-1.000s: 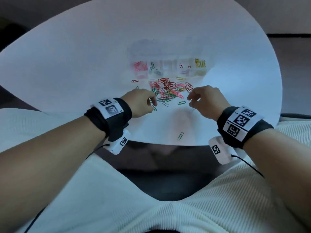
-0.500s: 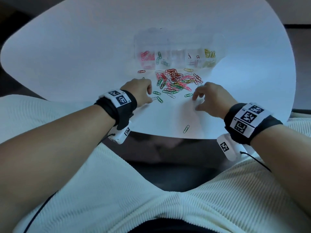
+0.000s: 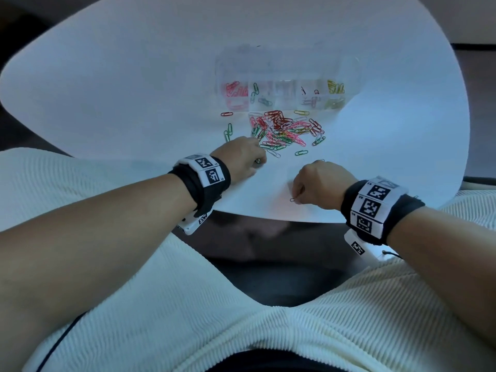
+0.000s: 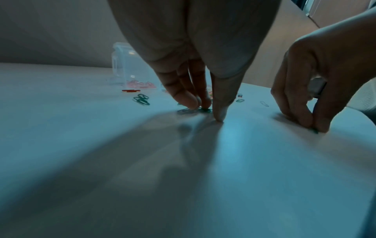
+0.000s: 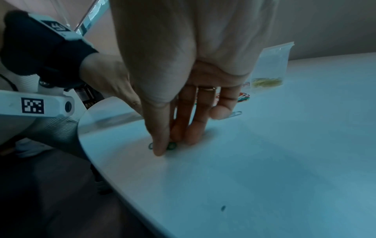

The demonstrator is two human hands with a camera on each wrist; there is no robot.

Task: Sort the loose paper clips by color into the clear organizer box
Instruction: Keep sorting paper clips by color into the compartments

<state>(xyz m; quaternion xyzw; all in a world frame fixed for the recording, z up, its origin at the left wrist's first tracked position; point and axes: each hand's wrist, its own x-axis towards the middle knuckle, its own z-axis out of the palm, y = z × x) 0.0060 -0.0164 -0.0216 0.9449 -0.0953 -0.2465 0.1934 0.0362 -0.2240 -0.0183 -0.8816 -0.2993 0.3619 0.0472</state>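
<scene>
The clear organizer box (image 3: 281,89) stands at the table's far side, with pink (image 3: 234,89), green (image 3: 257,96) and yellow clips (image 3: 335,88) in separate compartments. A mixed pile of loose clips (image 3: 284,128) lies just in front of it. My left hand (image 3: 245,158) is at the pile's near left edge; its fingertips (image 4: 192,103) and thumb close on a green clip (image 4: 204,110) lying on the table. My right hand (image 3: 314,183) is nearer the front edge, thumb (image 5: 160,145) and fingers pinching a lone green clip (image 5: 172,145) against the tabletop.
The white round table (image 3: 134,89) drops off just behind my right hand. Two green clips (image 3: 228,131) and a red one (image 3: 226,114) lie left of the pile, one green clip (image 3: 301,153) in front. The box's open lid (image 3: 351,71) stands at the back.
My right hand has drawn back from the pile toward the table's front edge, onto the lone green clip. My left hand has stayed at the pile's near left edge, fingertips down on a green clip.
</scene>
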